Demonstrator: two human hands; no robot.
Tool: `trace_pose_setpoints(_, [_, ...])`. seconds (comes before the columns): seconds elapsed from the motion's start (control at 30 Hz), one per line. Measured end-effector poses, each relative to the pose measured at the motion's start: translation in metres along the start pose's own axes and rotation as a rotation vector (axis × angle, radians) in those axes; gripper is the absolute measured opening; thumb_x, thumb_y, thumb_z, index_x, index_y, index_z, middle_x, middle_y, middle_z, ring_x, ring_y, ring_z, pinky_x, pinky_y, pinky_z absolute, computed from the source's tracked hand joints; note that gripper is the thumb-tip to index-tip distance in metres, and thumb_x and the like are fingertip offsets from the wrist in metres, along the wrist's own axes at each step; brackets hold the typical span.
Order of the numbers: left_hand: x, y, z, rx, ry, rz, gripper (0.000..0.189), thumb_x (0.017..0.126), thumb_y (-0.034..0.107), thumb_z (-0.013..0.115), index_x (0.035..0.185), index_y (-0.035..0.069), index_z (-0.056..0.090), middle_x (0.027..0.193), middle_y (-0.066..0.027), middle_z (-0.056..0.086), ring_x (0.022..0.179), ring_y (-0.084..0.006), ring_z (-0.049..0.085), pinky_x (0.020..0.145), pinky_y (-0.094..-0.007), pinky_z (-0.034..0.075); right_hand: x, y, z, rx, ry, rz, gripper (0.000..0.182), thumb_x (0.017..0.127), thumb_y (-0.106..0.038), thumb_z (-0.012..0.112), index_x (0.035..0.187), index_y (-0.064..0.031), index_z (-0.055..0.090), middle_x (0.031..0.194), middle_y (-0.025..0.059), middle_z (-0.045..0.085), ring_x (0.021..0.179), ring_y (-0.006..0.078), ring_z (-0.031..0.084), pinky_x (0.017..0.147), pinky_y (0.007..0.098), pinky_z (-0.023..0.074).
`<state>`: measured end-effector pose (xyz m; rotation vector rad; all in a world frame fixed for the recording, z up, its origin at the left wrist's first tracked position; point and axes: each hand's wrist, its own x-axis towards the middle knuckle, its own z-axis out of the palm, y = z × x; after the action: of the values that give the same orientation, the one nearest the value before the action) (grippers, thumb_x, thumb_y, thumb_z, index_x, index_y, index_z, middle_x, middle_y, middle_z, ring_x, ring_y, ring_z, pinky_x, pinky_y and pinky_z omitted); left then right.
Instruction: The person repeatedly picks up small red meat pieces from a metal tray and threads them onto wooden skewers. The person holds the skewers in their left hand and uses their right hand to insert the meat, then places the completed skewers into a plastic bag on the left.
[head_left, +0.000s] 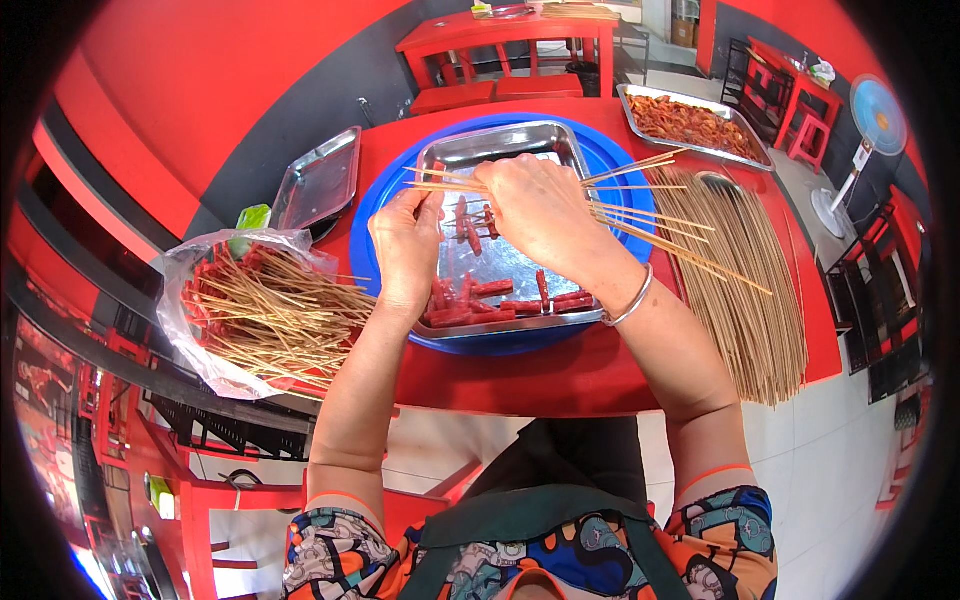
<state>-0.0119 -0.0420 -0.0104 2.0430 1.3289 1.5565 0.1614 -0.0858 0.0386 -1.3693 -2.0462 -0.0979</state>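
Note:
Several thin bamboo skewers (660, 225) are gripped in my right hand (536, 214), fanning out to the right, with their pointed ends to the left. My left hand (409, 244) is at those points, pinching a red sausage piece (438, 171) between thumb and fingers; whether a skewer has entered it is hard to tell. Both hands are above a steel tray (502, 259). More red sausage pieces (472, 315) lie along the tray's near side, and a few sausage pieces (471, 234) sit farther in, partly hidden by my right hand.
A blue round basin (367, 259) supports the tray on a red table (525, 382). Left stands a plastic bag (176, 300) of skewered sausages, with a steel tray (319, 180) behind. On the right lie many loose skewers (735, 300) and a tray (765, 161) of reddish food.

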Motion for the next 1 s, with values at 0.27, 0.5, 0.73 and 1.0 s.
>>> trace_pose_setpoints(0.27, [-0.011, 0.013, 0.002, 0.037, -0.013, 0.025, 0.015, 0.088, 0.003, 0.067, 0.103, -0.001, 0.071, 0.085, -0.0186, 0.07, 0.067, -0.0231, 0.065, 0.064, -0.0321, 0.05, 0.003, 0.003, 0.009, 0.081, -0.006, -0.01, 0.012, 0.078, -0.005, 0.065, 0.087, -0.0009, 0.071, 0.081, 0.0226, 0.069, 0.08, 0.0386, 0.07, 0.069, 0.0483, 0.0544])
trace_pose_setpoints(0.5, [-0.001, 0.021, 0.014, 0.081, -0.119, -0.024, 0.016, 0.089, 0.011, 0.067, 0.096, -0.002, 0.072, 0.071, -0.0194, 0.067, 0.06, -0.0285, 0.066, 0.058, -0.0359, 0.05, 0.001, 0.013, 0.016, -0.038, 0.045, -0.023, 0.011, 0.078, -0.008, 0.064, 0.081, -0.0006, 0.071, 0.078, 0.0222, 0.069, 0.078, 0.038, 0.07, 0.063, 0.0474, 0.0546])
trace_pose_setpoints(0.73, [0.051, -0.034, 0.024, 0.526, -0.274, -0.078, 0.033, 0.085, 0.034, 0.07, 0.083, 0.002, 0.074, 0.077, -0.02, 0.069, 0.078, -0.0386, 0.067, 0.071, -0.0456, 0.052, 0.006, 0.027, -0.016, -0.521, 0.453, -0.109, 0.01, 0.079, -0.009, 0.06, 0.076, -0.0031, 0.069, 0.066, 0.0172, 0.067, 0.065, 0.0303, 0.071, 0.054, 0.0388, 0.0536])
trace_pose_setpoints(1.0, [0.002, 0.005, 0.004, 0.468, -0.805, 0.226, 0.03, 0.078, 0.031, 0.077, 0.086, 0.004, 0.069, 0.087, -0.0135, 0.069, 0.086, -0.0318, 0.065, 0.076, -0.0419, 0.051, 0.004, 0.027, -0.016, -0.318, 0.394, -0.086, 0.012, 0.081, -0.002, 0.057, 0.087, 0.0076, 0.062, 0.065, 0.0221, 0.064, 0.063, 0.0341, 0.07, 0.051, 0.0407, 0.0528])
